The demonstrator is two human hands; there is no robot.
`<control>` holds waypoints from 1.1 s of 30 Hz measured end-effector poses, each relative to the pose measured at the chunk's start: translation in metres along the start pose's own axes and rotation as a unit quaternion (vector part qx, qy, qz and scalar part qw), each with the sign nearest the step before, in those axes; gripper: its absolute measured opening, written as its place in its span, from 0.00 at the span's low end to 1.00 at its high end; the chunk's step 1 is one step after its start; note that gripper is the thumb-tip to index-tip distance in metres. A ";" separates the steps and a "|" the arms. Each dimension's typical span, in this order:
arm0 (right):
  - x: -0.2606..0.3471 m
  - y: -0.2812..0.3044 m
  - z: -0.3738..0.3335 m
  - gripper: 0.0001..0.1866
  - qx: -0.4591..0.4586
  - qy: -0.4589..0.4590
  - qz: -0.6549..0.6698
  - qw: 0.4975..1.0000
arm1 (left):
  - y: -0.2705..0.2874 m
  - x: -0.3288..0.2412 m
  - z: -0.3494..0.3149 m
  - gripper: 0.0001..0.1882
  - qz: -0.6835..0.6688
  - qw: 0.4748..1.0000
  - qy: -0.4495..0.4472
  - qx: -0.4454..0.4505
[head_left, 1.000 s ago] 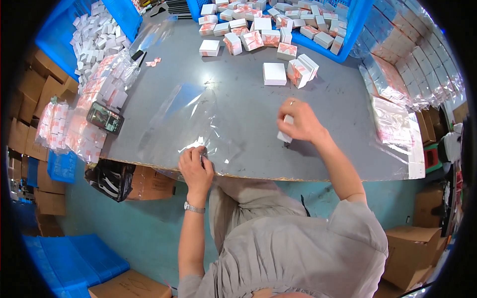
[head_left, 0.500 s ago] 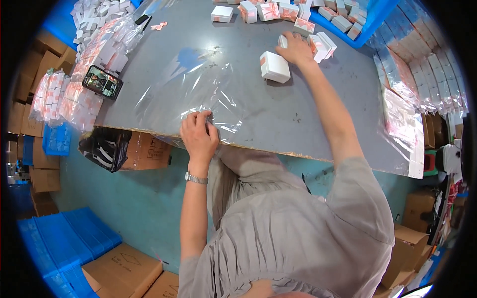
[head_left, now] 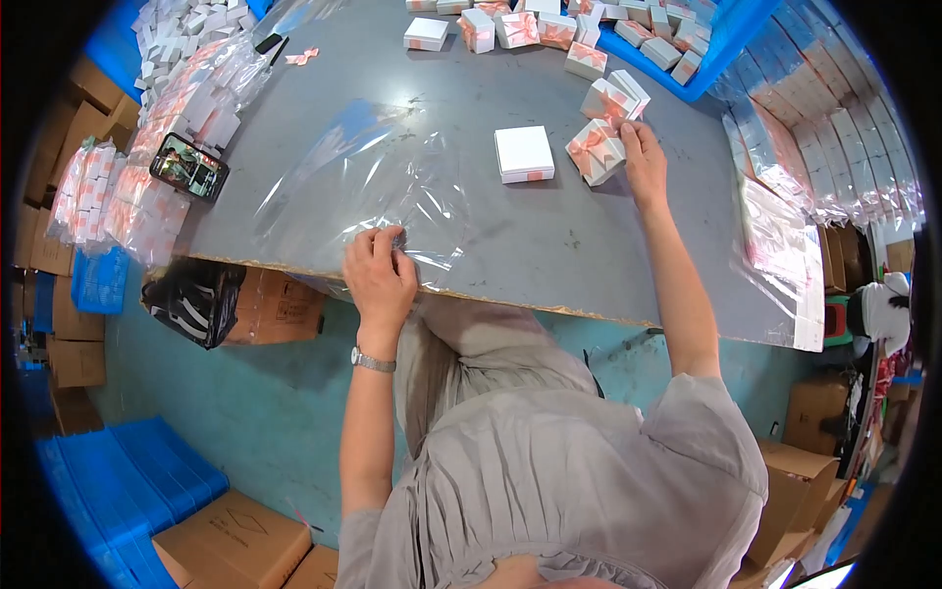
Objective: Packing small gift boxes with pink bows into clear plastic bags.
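My left hand (head_left: 381,280) is closed on the near edge of a clear plastic bag (head_left: 417,191), which lies flat on the grey table. My right hand (head_left: 643,162) pinches the right side of a small white gift box (head_left: 594,154) with a pink ribbon bow, tilted on the table. Left of it, a white box (head_left: 524,152) sits with its plain lid up and a bit of pink on its front side. Just beyond the held box, two more boxes (head_left: 608,98) lean together.
Several ribboned boxes (head_left: 518,29) stand along the far side, beside a blue crate (head_left: 702,83) of boxes. At left, a phone (head_left: 189,167) rests on bagged boxes (head_left: 147,211). Wrapped stacks (head_left: 834,147) and flat plastic bags (head_left: 770,231) lie at right.
My right hand has come nearer and to the right, and the bow-topped box now shows in its fingers. The plain-lidded box now sits flatter. My left hand stays at the bag.
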State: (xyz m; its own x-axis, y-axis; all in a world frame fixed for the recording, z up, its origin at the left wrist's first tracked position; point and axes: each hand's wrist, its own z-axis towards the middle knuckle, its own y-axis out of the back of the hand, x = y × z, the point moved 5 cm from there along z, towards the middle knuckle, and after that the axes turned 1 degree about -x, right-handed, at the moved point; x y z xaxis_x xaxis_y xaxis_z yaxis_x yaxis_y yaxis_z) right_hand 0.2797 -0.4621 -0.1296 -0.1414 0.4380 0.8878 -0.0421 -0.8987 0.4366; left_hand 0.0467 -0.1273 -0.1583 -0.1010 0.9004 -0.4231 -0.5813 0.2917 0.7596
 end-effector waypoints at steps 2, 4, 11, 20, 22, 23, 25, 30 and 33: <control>0.021 0.000 -0.010 0.25 -0.101 0.243 -0.196 0.945 | -0.004 0.000 0.003 0.16 0.000 1.000 -0.014 -0.003; 0.039 -0.007 -0.024 0.27 -0.073 0.255 -0.291 0.919 | 0.001 -0.003 0.007 0.16 -0.015 1.000 -0.020 -0.009; 0.055 -0.041 0.002 0.33 0.073 0.258 0.098 0.958 | 0.008 0.012 0.012 0.18 -0.102 0.995 -0.007 0.022; 0.062 -0.076 -0.009 0.47 0.216 0.291 -0.137 0.922 | 0.042 -0.002 0.001 0.24 -0.173 0.981 -0.006 0.084; 0.067 -0.071 -0.028 0.50 0.254 0.218 0.110 0.936 | 0.044 -0.001 0.004 0.24 -0.173 0.983 0.006 0.068; 0.070 -0.073 -0.038 0.53 0.273 0.112 0.348 0.890 | 0.042 -0.002 0.006 0.25 -0.174 0.982 0.012 0.068; 0.099 -0.084 -0.085 0.55 0.372 0.074 0.447 0.810 | 0.039 -0.020 0.015 0.27 -0.202 0.978 -0.010 0.058; 0.109 -0.109 -0.101 0.45 0.395 0.153 0.188 0.886 | 0.062 -0.040 0.043 0.33 -0.200 0.976 -0.084 0.010; 0.129 -0.104 -0.110 0.39 0.189 0.339 -0.123 0.914 | 0.073 -0.042 0.038 0.34 -0.139 0.988 -0.066 0.012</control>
State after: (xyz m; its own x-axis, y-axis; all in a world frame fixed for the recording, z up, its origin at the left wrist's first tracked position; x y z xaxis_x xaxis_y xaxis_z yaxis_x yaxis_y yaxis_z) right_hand 0.1570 -0.3153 -0.0767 -0.7585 0.3950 0.5183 0.1709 -0.6470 0.7431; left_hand 0.0390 -0.1317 -0.0664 0.1680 0.8183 -0.5497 -0.5529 0.5398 0.6347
